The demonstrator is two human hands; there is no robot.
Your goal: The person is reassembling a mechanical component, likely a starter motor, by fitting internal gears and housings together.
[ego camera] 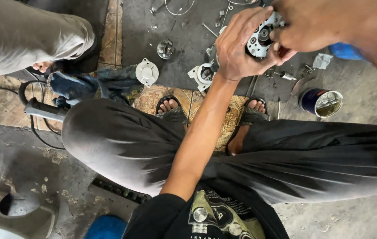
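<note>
Both hands grasp a metal casting (261, 37): left hand (237, 46) wraps its near side, fingers curled over the top, right hand (305, 24) pinching its far edge.

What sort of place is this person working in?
Probably a small repair workshop, with work done on the floor. Both hands, left hand and right hand, grip a metal machine part. Screws, round housings and an open tin lie on the grimy floor.
</note>
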